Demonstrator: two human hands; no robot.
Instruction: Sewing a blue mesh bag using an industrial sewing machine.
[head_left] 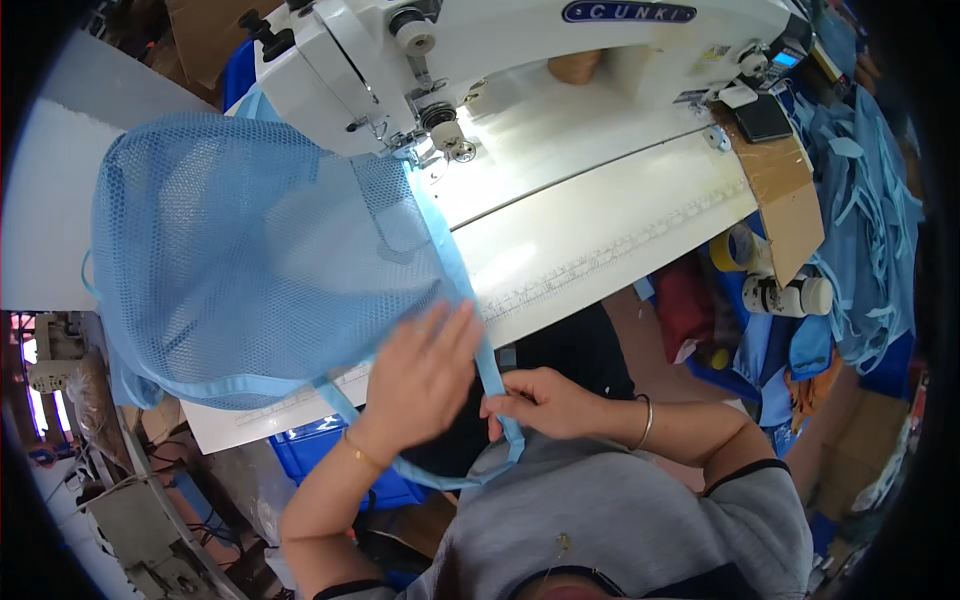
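Observation:
A light blue mesh bag (pixel 270 260) lies over the left part of the sewing table. Its plain blue binding strip (pixel 440 235) runs up to the presser foot of a white sewing machine (pixel 440 130). My left hand (pixel 420 375), slightly blurred, is over the bag's near edge beside the strip, its fingers stretched out. Lower down, my right hand (pixel 550 402) pinches the strip between thumb and fingers, close to my body. From there the strip's loose length (pixel 460 482) loops below the table edge and back up toward the bag.
A ruler scale (pixel 620 240) runs along the table's front. At the right are a cardboard piece (pixel 790 215), a dark flat box (pixel 763 118), a tape roll (pixel 735 248), a white bottle (pixel 790 297) and hanging blue fabric strips (pixel 860 220). A blue bin (pixel 310 450) stands under the table.

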